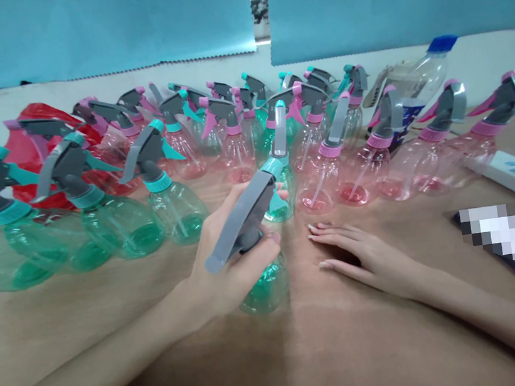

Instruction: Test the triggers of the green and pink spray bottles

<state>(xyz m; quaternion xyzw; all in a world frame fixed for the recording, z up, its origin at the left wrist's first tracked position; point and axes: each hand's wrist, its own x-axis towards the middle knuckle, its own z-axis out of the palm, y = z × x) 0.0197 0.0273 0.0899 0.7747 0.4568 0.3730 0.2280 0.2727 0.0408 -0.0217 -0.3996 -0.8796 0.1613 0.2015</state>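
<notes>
A brown table (88, 316) stretches beneath blue cloth (94, 31) hanging against a white wall, and dozens of spray bottles crowd its far side. Behind the green spray bottle (263, 287) stands a dense cluster of pink and green bottles, with a red plastic sheet (38, 152) further back to its left. Green bottles (119, 227) sit to its left, while pink bottles (316, 175) and a clear bottle with a blue cap (418, 80) sit to its right. The left hand (231, 247) is closed around that green bottle's neck, below its grey trigger head (242, 220). The right hand (365, 255) lies open on the table just beside the bottle, grasping nothing.
</notes>
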